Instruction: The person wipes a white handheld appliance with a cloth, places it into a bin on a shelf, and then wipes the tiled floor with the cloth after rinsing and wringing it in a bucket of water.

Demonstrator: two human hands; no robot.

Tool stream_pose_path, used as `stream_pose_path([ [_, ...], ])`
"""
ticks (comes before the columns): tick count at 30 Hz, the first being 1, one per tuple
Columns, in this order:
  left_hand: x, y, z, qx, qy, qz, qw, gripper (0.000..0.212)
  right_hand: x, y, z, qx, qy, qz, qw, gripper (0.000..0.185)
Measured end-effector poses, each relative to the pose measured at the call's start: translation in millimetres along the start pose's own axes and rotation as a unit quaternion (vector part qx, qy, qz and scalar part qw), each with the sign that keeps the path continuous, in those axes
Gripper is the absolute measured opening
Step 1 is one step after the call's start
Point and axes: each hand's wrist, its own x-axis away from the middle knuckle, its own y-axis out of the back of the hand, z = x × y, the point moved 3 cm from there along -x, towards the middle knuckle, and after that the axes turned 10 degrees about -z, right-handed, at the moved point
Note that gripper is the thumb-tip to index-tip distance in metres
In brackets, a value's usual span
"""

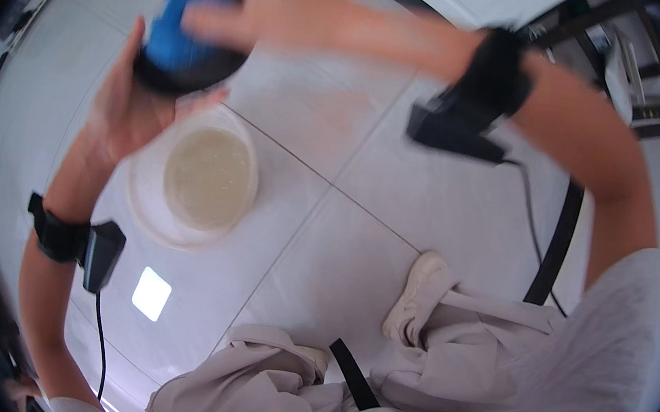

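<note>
My left hand (pixel 134 104) holds a dark, rounded object (pixel 199 72) from below, its fingers spread around the side and underside. On top of it, my right hand (pixel 237 6) grips a bright blue cloth or cover (pixel 183 24); motion blur hides what exactly the blue and dark parts are. Both hands are raised at the upper left of the head view. Below them, a pale round bucket or basin (pixel 211 180) stands on the floor with cloudy liquid in it.
Pale floor tiles (pixel 326 242) lie around the bucket. My shoe (pixel 417 295) is at lower right of centre. A dark-framed rack (pixel 657 66) stands at the upper right. Cables (pixel 102 332) hang from the black devices strapped on both forearms.
</note>
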Motion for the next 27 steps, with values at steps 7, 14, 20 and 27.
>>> stream_pose_path([
  [7,-130.6,-129.5,54.7,-0.272,-0.16,-0.015,0.949,0.058,99.2,202.4,-21.1,-0.299,-0.41,0.093,0.857,0.065],
  [14,-108.3,-123.1,65.7,-0.434,-0.164,-0.103,0.88,0.051,192.4,215.2,-30.0,0.118,-0.333,-0.006,0.936,0.049],
  [20,-56.0,-103.9,18.6,-0.631,-0.232,-0.247,0.698,0.056,127.3,227.2,-19.0,0.155,-0.311,0.027,0.937,0.052],
  [27,-67.0,-139.6,12.1,-0.737,-0.344,-0.262,0.52,0.042,170.4,259.6,-16.3,0.147,-0.175,-0.001,0.974,0.039],
])
